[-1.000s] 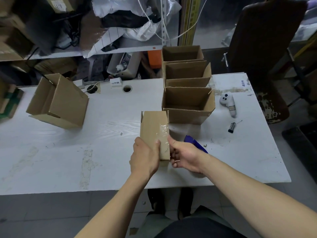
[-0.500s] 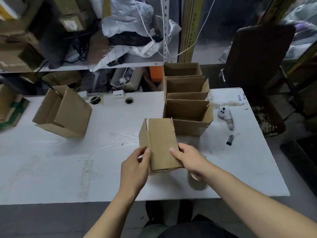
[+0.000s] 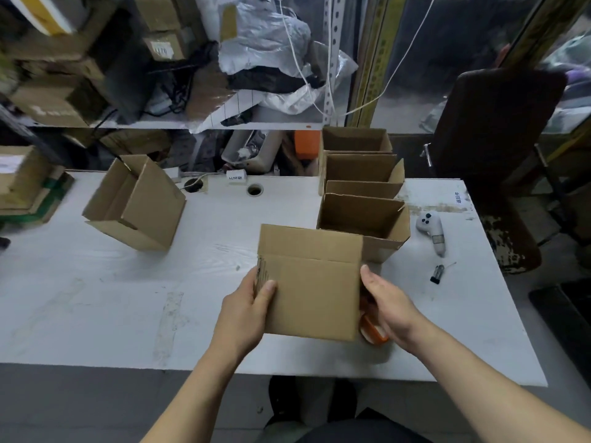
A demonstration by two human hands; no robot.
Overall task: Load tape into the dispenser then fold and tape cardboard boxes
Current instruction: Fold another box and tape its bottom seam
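Right now the long white worktable (image 3: 96, 314) takes up most of the room in front of the person, with a row of open brown cardboard boxes (image 3: 361, 219) standing along its far middle and one more open brown box tipped on its side (image 3: 137, 206) towards the far left. Held just above the near edge is a small brown cardboard box (image 3: 311, 292), one broad face turned up at the wearer, its upper flap standing away towards the row behind it. The left hand (image 3: 246, 314) grips the box's left edge, thumb curled over the front face. The right hand (image 3: 390, 305) sits at the right edge, fingers tucked behind the cardboard, so how firmly it grasps I cannot tell. Just under that right hand, partly hidden, lies an orange tape dispenser (image 3: 372, 330); the right hand is plainly the nearer one to it. I would judge the box must be set down or turned before tape goes on. Farther right lie a white handheld controller (image 3: 431, 231) and a small dark tool (image 3: 436, 274).
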